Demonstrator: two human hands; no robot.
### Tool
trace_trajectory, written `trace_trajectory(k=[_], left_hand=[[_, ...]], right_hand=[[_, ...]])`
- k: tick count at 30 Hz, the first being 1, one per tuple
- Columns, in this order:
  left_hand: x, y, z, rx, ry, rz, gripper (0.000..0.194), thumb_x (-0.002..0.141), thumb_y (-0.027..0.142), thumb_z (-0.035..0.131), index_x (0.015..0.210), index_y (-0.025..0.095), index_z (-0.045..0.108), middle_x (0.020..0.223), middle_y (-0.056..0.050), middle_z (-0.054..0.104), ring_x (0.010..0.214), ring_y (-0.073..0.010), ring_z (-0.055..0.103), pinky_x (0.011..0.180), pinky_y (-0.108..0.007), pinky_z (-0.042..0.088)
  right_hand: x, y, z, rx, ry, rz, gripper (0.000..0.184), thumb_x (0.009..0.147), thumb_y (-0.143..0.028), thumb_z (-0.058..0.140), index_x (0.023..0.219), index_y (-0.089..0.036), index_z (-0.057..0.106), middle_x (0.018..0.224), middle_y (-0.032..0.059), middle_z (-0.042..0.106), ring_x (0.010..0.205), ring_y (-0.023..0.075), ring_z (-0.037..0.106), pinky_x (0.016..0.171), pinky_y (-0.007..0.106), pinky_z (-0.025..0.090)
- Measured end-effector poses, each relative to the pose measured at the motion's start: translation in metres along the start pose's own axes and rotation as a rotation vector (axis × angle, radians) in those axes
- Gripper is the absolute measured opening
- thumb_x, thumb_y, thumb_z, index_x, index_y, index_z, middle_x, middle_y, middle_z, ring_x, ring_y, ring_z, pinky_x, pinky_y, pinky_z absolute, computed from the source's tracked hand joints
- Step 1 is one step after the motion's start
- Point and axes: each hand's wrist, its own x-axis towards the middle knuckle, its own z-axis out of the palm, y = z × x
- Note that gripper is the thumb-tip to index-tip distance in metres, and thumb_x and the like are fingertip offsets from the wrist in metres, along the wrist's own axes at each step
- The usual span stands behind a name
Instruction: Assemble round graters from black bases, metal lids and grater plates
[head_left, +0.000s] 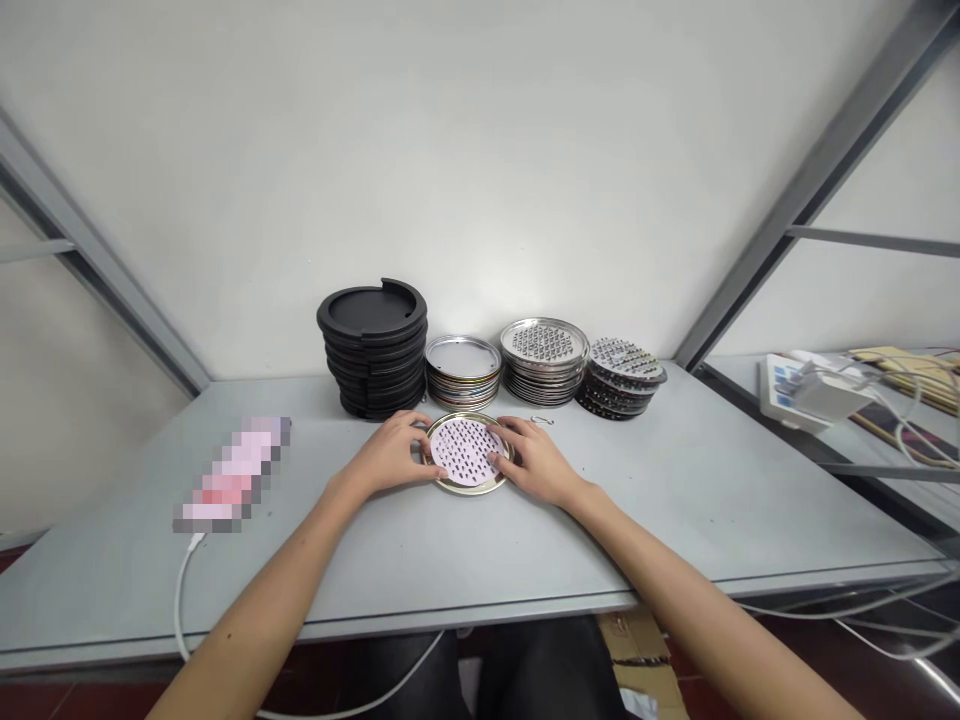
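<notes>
A shallow round metal tray (474, 491) with a gold-coloured rim lies flat on the table, near its middle. Inside the rim rests a pale lilac disc (466, 450) with rows of small dark holes or marks. My left hand (396, 452) grips the tray's left edge, thumb at the front and fingers curled round the side. From the right, my right hand (537, 460) holds the opposite edge, with its fingertips on the disc. Just behind stands a stack of plain silver round trays (463, 358), and right of it a stack of trays with perforated discs (544, 343).
A tall stack of black rings (373, 350) stands at back left. Dark-edged perforated discs (624, 375) are piled at back right. A small wire hook (541, 420) lies behind my right hand. A blurred-out phone (236, 475) with a white cable (180, 600) is at left; a power strip (795, 390) sits far right.
</notes>
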Motion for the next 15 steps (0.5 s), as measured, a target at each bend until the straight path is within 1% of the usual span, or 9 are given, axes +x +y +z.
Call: trace_trajectory(k=[5, 11, 15], left_hand=[[-0.0001, 0.0024, -0.0013, 0.019, 0.006, 0.008, 0.039, 0.063, 0.06, 0.075, 0.071, 0.022, 0.07, 0.122, -0.007, 0.059, 0.119, -0.0314, 0.051, 0.103, -0.043, 0.04], [0.0005, -0.0013, 0.0003, -0.006, 0.007, 0.019, 0.033, 0.07, 0.056, 0.072, 0.075, 0.023, 0.071, 0.122, -0.005, 0.059, 0.115, -0.0276, 0.055, 0.103, -0.042, 0.041], [0.0024, -0.0025, 0.0015, -0.012, 0.015, 0.018, 0.03, 0.068, 0.053, 0.075, 0.073, 0.023, 0.072, 0.119, -0.004, 0.061, 0.112, -0.0272, 0.056, 0.101, -0.041, 0.043]], right_hand=[[0.0002, 0.0016, 0.0007, 0.015, -0.006, 0.013, 0.048, 0.09, -0.039, 0.052, 0.132, -0.016, 0.055, 0.13, 0.0161, 0.054, 0.118, 0.0298, 0.051, 0.102, 0.046, 0.04], [0.0012, 0.0029, 0.002, 0.018, -0.002, 0.009, 0.048, 0.088, -0.038, 0.053, 0.131, -0.016, 0.055, 0.13, 0.0157, 0.054, 0.118, 0.0297, 0.051, 0.103, 0.046, 0.039], [0.0009, 0.0014, 0.0011, 0.015, -0.003, 0.019, 0.051, 0.087, -0.037, 0.054, 0.134, -0.016, 0.053, 0.133, 0.0168, 0.052, 0.121, 0.0305, 0.05, 0.104, 0.046, 0.039]])
